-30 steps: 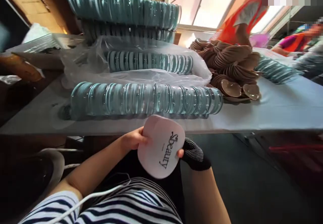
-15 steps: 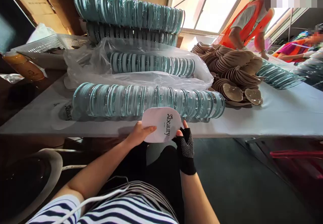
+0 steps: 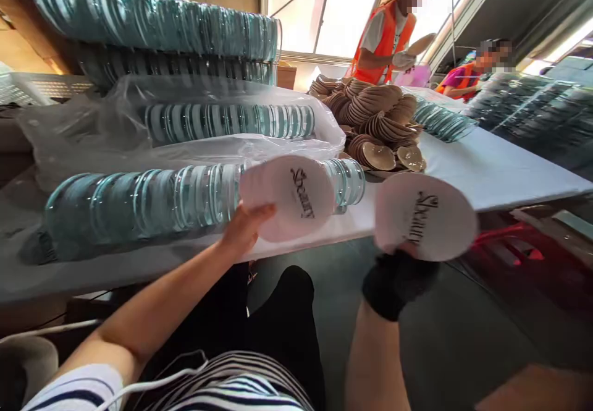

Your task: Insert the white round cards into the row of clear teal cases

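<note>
1. Left hand, bare, grips the lower left edge of a pale pink rounded pad printed with black script lettering; this pad overlaps the front row of clear teal discs.
2. Right hand, in a black dotted glove, is closed on the bottom edge of a second pink pad with the same lettering, well to the right of that row and beyond the table edge.
3. Behind the row lie more teal discs inside a clear plastic bag, with further stacks above.
4. Right of the bag sits a heap of tan shell-shaped pieces.
</note>
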{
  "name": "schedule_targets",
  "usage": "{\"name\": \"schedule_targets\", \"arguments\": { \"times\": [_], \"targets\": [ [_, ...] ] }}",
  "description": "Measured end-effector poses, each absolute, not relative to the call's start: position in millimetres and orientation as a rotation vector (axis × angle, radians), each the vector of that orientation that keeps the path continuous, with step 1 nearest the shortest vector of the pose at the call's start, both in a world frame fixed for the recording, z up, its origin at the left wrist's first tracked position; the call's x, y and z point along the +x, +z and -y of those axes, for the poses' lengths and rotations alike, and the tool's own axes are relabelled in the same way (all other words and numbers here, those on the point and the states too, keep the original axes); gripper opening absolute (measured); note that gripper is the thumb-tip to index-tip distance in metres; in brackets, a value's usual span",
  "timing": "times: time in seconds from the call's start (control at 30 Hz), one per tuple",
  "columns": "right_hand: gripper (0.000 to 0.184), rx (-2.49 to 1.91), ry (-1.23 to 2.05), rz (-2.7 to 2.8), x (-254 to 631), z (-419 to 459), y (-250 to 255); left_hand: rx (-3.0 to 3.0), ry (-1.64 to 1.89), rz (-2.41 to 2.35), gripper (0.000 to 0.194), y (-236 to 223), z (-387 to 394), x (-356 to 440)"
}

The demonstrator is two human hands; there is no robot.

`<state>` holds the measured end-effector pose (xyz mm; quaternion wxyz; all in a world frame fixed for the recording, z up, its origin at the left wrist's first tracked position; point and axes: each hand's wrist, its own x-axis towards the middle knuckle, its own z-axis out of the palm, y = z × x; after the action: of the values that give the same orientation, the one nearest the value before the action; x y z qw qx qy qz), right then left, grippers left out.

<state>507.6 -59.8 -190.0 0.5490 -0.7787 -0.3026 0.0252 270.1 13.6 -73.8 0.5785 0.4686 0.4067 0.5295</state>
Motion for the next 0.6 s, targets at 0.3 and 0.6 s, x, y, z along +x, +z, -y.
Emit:
{"name": "schedule_targets", "arguments": {
  "times": [0.3,0.6],
  "targets": [
    [0.049,-2.07,-0.31,0.762,576,55,-167,0.905,1.027,-0.514,0.029,-18,-140,455],
    [0.04,-2.203,-0.138,1.35,587,2,-145,0.854,0.862,-0.649,0.012,-51,-173,472]
  ]
}}
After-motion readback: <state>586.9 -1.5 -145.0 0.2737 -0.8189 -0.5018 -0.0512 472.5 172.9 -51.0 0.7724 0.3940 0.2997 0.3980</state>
